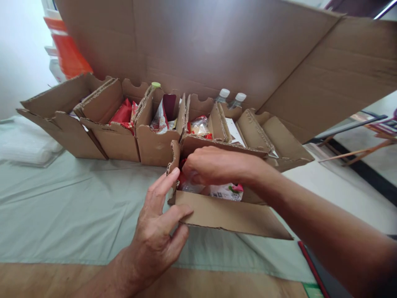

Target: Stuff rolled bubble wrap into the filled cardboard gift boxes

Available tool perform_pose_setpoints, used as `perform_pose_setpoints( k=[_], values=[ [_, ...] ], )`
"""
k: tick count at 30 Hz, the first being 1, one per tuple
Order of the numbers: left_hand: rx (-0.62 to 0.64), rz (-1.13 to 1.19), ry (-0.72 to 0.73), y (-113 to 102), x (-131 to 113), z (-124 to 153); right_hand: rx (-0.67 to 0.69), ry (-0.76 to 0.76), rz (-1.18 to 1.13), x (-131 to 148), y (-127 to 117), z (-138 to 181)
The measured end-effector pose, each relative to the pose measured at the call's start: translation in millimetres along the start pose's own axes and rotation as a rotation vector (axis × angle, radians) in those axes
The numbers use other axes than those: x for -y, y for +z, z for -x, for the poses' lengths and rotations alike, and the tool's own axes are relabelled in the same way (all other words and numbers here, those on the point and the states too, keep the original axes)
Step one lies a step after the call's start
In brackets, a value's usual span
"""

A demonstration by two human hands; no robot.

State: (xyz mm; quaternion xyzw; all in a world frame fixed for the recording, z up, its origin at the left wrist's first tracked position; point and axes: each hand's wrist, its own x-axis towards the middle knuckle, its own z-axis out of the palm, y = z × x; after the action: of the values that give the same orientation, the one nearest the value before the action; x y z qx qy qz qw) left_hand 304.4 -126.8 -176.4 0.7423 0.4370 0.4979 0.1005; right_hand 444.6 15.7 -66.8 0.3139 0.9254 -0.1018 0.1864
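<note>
The near cardboard box lies in front of a row of similar boxes, its long wall facing me. My left hand grips its left corner, with fingers against the end wall and the front flap. Inside the box, my right hand is reached down with its fingers curled in. Clear plastic wrapping shows just under those fingers, but what they hold is hidden. Beside it in the box lies a white packet with a pink and green print. Something red lies partly behind the right hand.
Cardboard boxes stand in a row behind, holding red packets and other wrapped goods. Two clear bottles with white caps stand behind them. A tall cardboard panel rises at the back. Folded clear plastic lies left on the green cloth.
</note>
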Motion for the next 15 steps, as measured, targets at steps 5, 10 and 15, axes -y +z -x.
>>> perform_pose_setpoints(
  k=[5,10,15],
  values=[
    [0.008,-0.021,-0.008,0.0,-0.1,0.3,-0.041,0.009,0.067,9.6,25.2,-7.5],
    [0.0,-0.027,0.003,2.6,-3.8,-1.1,-0.26,0.013,-0.076,7.1,37.8,5.2],
    [-0.114,-0.013,0.032,2.0,-10.0,10.2,-0.784,0.158,-0.192,5.2,40.8,83.4]
  ],
)
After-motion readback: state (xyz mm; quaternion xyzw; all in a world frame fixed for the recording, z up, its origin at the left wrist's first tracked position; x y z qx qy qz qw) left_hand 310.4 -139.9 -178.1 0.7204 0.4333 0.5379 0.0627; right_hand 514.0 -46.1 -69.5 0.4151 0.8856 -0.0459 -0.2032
